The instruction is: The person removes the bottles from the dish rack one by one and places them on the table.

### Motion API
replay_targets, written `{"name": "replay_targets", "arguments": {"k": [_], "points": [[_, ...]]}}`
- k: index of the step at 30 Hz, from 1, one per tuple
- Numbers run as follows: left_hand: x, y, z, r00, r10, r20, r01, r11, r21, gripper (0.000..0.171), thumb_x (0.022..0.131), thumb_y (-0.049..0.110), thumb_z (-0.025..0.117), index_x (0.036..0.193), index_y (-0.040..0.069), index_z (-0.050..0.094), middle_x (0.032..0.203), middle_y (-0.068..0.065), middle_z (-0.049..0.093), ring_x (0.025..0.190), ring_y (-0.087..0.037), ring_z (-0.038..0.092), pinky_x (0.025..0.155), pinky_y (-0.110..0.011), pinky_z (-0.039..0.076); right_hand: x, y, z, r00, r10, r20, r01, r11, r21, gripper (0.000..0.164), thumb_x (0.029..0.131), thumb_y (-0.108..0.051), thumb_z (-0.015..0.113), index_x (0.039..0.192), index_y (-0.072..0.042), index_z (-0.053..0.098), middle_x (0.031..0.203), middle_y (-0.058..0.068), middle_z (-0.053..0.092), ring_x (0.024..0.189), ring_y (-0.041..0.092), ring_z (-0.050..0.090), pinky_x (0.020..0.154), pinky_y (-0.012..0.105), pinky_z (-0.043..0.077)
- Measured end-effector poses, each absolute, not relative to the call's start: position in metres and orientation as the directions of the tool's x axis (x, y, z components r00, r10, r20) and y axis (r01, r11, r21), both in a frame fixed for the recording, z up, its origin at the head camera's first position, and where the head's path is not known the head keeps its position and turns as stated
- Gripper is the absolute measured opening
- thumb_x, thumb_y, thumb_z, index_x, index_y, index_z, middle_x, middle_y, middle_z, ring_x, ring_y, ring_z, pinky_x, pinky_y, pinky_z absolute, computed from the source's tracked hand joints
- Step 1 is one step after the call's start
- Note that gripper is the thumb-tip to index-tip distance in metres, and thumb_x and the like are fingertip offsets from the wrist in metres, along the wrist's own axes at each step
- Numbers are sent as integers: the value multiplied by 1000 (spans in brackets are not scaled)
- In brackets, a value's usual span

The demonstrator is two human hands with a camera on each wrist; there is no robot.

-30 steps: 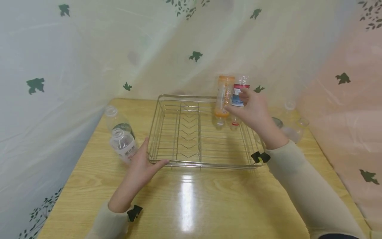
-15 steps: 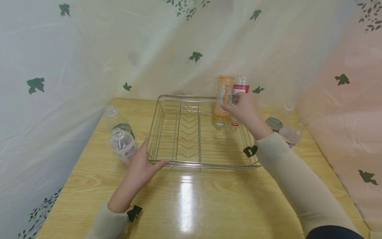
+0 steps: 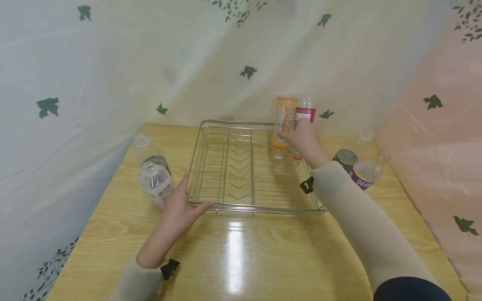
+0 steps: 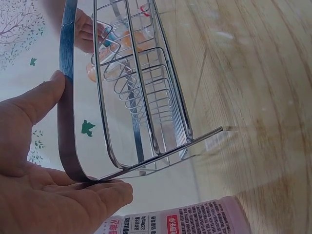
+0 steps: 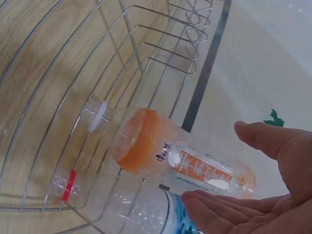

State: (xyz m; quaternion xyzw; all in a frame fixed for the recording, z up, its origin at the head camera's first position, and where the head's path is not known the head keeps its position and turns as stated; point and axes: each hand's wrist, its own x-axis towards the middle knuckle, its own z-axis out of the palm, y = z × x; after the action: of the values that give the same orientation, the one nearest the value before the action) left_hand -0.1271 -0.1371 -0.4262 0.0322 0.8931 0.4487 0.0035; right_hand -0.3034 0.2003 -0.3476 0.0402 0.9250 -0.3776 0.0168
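In the head view my left hand (image 3: pixel 177 207) braces the near left corner of a wire dish rack (image 3: pixel 250 205), thumb along its front rim and fingers at its side. The left wrist view shows the thumb touching the rim (image 4: pixel 67 97). My right hand (image 3: pixel 305 140) is over the rack's far right, beside two clear plastic bottles standing neck down. One bottle has an orange label (image 5: pixel 200 165). The other, with a red-and-blue label (image 3: pixel 306 113), is partly hidden by that hand. In the right wrist view, thumb and fingers are spread apart beside the orange-labelled bottle.
Two clear bottles stand left of the rack, one with a white label (image 3: pixel 162 190) and one behind it (image 3: pixel 144 148). Right of it stand a bottle with a purple label (image 3: pixel 363 175) and one with a dark green label (image 3: pixel 345 156). A patterned curtain (image 3: pixel 211 62) backs the table.
My right hand has moved left and slightly down, closer to the two upside-down bottles. Its sleeve has uncovered more of the bottles on the right. My left hand stays at the rack corner.
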Motion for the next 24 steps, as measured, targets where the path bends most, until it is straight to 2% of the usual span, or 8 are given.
{"name": "replay_targets", "arguments": {"k": [3,10,14,24], "points": [[-127,-137,-426,-998,57,16,48,606,794,112,85,39,84,162,1,12,161,-27,23,144,-47,27,115,-62,26,-306,199,-351,-996,74,-57,93,718,-690,47,90,-32,79,118,2,61,102,15,68,87,30,68,73,41,60],[-127,-139,-428,-998,59,14,47,608,793,114,85,42,83,162,2,10,161,-27,22,144,-47,26,115,-62,25,-314,193,-359,-996,81,-42,89,744,-662,41,91,-29,77,112,1,60,99,14,65,82,28,64,68,38,58],[-128,-139,-428,-998,62,25,57,598,799,113,84,42,84,162,2,12,161,-26,25,144,-47,28,115,-62,26,-320,190,-368,-997,75,-2,58,761,-646,32,90,-27,76,101,0,63,89,13,67,70,25,61,61,36,55],[-128,-138,-428,-998,59,29,58,595,801,111,85,37,84,162,1,13,161,-27,24,144,-46,27,116,-61,25,-324,188,-379,-994,91,-63,110,751,-651,35,92,-35,76,101,-4,62,82,11,64,56,18,51,47,31,47]]}}
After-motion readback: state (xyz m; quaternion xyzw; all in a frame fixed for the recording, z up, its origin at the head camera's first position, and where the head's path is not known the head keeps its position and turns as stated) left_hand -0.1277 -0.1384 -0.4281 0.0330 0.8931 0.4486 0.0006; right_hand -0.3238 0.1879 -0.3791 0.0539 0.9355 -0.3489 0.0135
